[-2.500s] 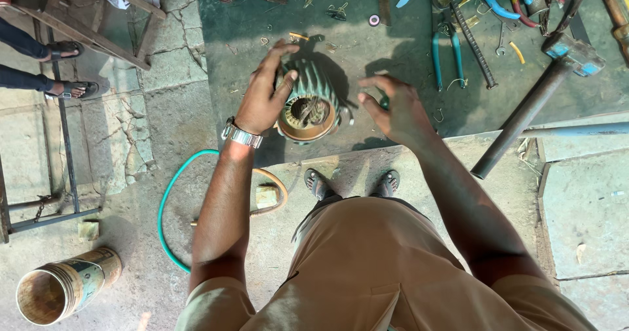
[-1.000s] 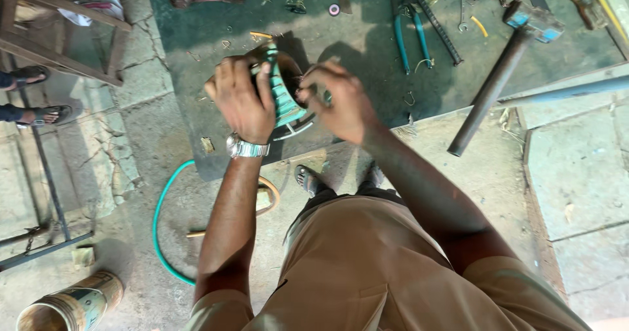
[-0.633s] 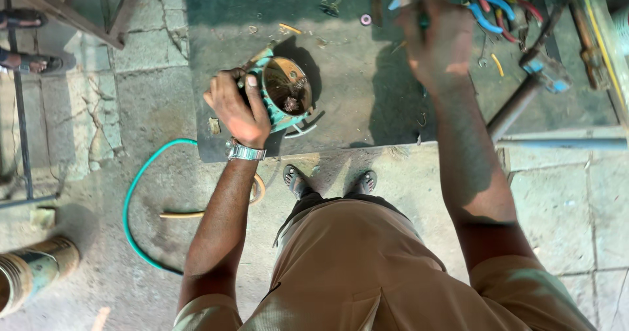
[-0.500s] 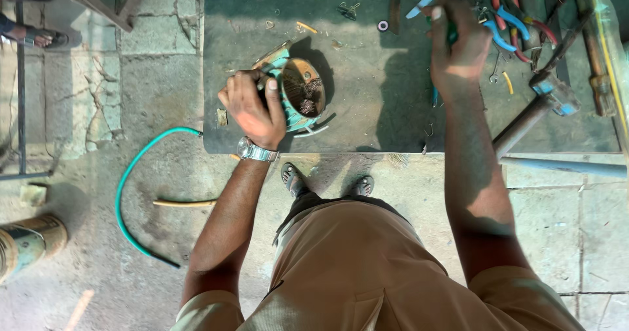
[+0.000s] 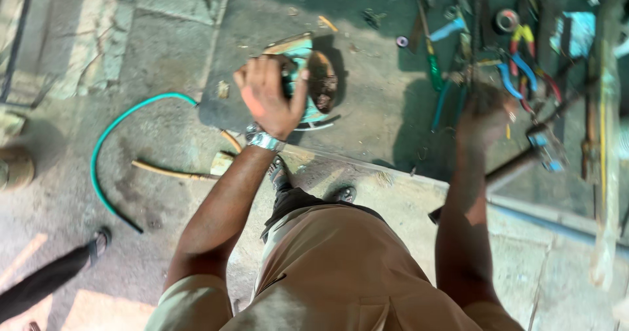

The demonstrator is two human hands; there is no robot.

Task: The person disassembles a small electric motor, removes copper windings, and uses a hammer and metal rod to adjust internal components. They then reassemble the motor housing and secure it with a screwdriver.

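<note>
Right hand (image 5: 483, 118) has dropped from the far tools to the nearer pile; left hand (image 5: 270, 95) has stayed on the motor housing (image 5: 309, 82).

The left hand clasps the green round housing, standing open-end up on the dark mat (image 5: 380, 108). The right hand, blurred, hovers over the blue-handled pliers (image 5: 514, 75), well right of the housing; I cannot tell whether it grips anything.

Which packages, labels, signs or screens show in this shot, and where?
No packages, labels, signs or screens can be made out.
Nearest to one: a wristwatch on the left wrist, silver, face too small to tell.
Left hand grips a round teal motor part; right hand is blurred over the loose tools.
</note>
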